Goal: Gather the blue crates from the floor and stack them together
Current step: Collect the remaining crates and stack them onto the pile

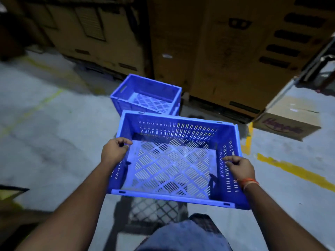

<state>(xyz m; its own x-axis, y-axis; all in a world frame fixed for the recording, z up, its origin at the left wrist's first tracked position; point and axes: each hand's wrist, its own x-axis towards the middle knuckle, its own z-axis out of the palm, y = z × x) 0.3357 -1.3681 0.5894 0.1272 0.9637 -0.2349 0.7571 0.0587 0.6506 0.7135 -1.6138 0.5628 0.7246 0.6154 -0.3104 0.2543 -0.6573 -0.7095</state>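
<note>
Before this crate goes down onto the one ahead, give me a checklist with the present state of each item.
1. Left hand grips the rim of the carried crate: ok.
2. Right hand grips the opposite rim: ok.
3. Carried crate holds nothing inside: ok, only its slotted bottom shows.
4. Floor crate stands open side up and holds nothing: ok.
5. Both crates turned the same way: not ok, the floor crate sits at an angle to the carried one.
6. Room around the floor crate: cannot tell, the large cardboard boxes stand close behind it and the gap is not clear.
</note>
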